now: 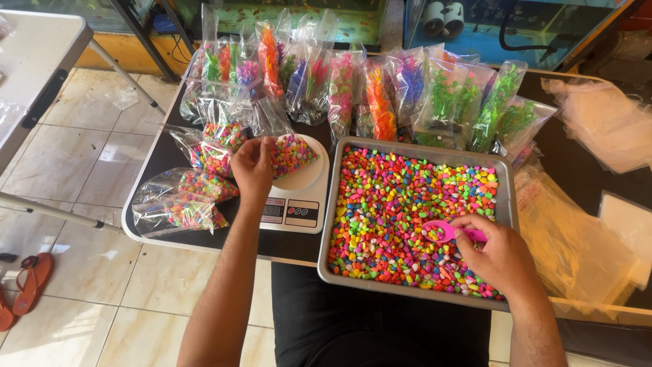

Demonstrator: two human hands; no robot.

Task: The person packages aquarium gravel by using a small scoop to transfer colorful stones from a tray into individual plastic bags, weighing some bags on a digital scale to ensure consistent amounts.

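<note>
My left hand (252, 166) is closed on the neck of a clear plastic bag of multicoloured gravel (291, 153), holding it upright on the round pan of a small white digital kitchen scale (299, 204) so it keeps its mouth up and spills nothing. My right hand (496, 255) grips a pink plastic scoop (445, 231), its bowl dipped into the bright pebbles filling the grey metal tray (509, 204) just beside the scale. 3 filled clear bags of gravel (197, 190) lie left of the scale, within reach. Bagged plastic aquarium plants (407, 92) stand along the back of the black table (159, 160).
</note>
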